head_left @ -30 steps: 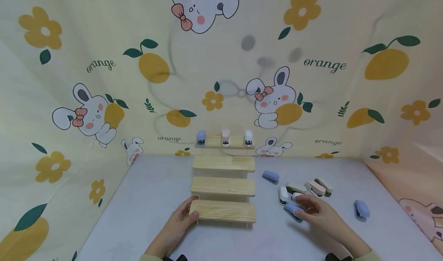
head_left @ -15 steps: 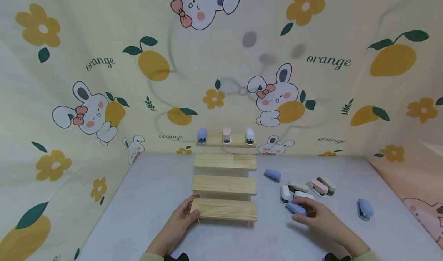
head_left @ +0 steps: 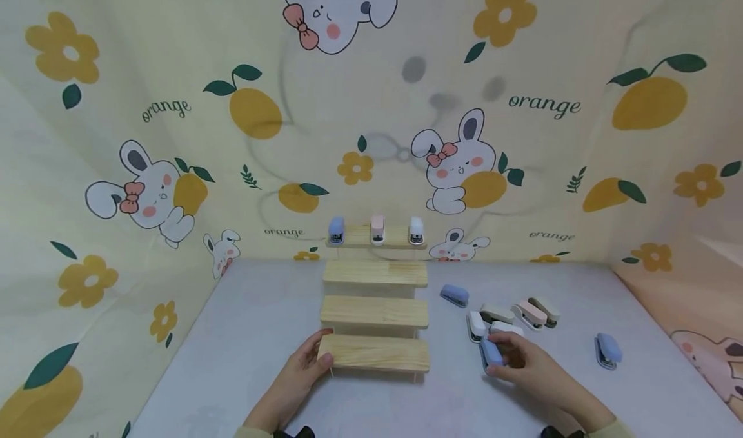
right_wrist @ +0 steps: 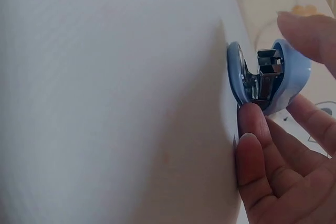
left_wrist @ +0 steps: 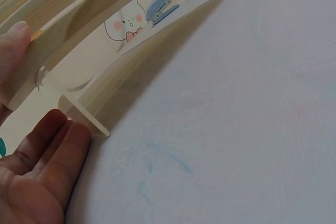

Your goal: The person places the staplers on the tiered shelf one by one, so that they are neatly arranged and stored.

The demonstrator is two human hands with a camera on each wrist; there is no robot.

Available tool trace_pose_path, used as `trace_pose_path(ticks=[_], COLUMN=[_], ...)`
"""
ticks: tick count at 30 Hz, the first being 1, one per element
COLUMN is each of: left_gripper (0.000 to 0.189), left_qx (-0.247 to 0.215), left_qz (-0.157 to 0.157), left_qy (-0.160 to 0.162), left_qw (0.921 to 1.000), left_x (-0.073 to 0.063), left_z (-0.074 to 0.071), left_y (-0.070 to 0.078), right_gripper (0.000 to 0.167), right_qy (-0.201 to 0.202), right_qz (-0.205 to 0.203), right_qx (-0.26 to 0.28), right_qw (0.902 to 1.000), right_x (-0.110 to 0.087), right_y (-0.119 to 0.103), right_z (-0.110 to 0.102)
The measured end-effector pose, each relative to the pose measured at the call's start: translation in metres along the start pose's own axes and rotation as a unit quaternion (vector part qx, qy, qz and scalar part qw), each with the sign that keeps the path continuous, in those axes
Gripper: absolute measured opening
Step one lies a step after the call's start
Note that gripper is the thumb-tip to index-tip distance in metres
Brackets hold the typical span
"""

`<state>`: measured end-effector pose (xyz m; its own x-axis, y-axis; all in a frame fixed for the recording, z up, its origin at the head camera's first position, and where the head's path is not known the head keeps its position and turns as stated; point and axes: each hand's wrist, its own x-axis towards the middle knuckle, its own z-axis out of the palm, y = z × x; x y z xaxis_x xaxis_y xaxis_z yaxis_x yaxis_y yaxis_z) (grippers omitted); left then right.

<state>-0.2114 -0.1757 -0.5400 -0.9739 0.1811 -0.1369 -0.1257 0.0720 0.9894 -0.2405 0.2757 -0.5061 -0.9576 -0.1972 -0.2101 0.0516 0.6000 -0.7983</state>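
Observation:
My left hand point(head_left: 293, 373) grips the left end of the lowest plank of a wooden stepped rack point(head_left: 374, 353), thumb on the front edge. The left wrist view shows its other fingers point(left_wrist: 68, 153) under the plank, beside a thin clear leg. My right hand point(head_left: 531, 366) holds a small blue stapler point(head_left: 491, 353) between thumb and fingers, to the right of the rack. In the right wrist view this stapler point(right_wrist: 296, 72) stands low at the table, its metal mouth towards the camera. On the top plank stand a blue stapler point(head_left: 336, 230), a pink one point(head_left: 378, 229) and a white one point(head_left: 416, 230).
Beyond the held stapler lie white staplers point(head_left: 476, 325), a grey one point(head_left: 496, 314), a pink one point(head_left: 529, 314) and another greyish one point(head_left: 544, 310). Single blue staplers lie by the rack point(head_left: 455, 295) and far right point(head_left: 607, 349). A printed cloth point(head_left: 371, 89) hangs behind.
The blue stapler under my right hand has turned, from slanting to the right to pointing more towards me. My left hand keeps its place on the rack.

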Motion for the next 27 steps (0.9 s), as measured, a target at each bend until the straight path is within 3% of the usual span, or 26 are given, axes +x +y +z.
trace_pose_path(ticks=[11,23,27], left_gripper=[0.063,0.065,0.064], left_qx=[-0.005,-0.006,-0.009], left_qz=[0.006,0.002,0.003], left_qy=[-0.002,-0.006,-0.012], left_qw=[1.0000,1.0000,0.9999], left_x=[-0.002,0.000,-0.001], left_z=[0.000,-0.001,-0.001], left_y=[0.001,0.003,0.003], right_gripper=[0.066,0.065,0.061], right_qy=[0.021,0.056,0.070], right_qz=[-0.003,-0.009,-0.052], right_qx=[0.000,-0.031,-0.049], right_qw=[0.9998,0.9979,0.9949], right_x=[0.002,-0.004,-0.010], right_y=[0.004,-0.011,-0.026], right_z=[0.006,0.004,-0.002])
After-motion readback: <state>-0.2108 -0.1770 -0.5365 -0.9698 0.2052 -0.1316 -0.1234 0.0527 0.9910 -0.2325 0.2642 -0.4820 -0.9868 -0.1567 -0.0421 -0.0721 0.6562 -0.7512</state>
